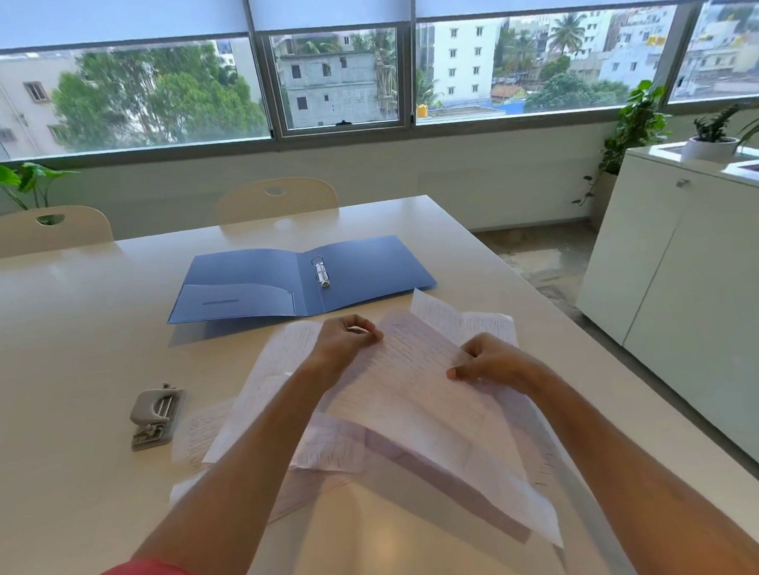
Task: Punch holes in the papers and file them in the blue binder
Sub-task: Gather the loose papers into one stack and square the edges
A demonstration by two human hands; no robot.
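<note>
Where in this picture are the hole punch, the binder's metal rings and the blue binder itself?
Grey metal hole punch (157, 417): head view, on its top lever.
Silver metal binder rings (320, 271): head view, on the ring mechanism.
Open blue binder (235, 280): head view, on its left inner cover.

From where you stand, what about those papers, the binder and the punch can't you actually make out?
All from the head view:
- Writing on the papers: too small and blurred to read.
- Number of sheets: they overlap, and the left hand, the right hand and both forearms cover parts.
- Whether any sheet has holes: edges too blurred.
- Blue binder rings: too small to tell open or closed.
- Hole punch: its slot faces away.
</note>
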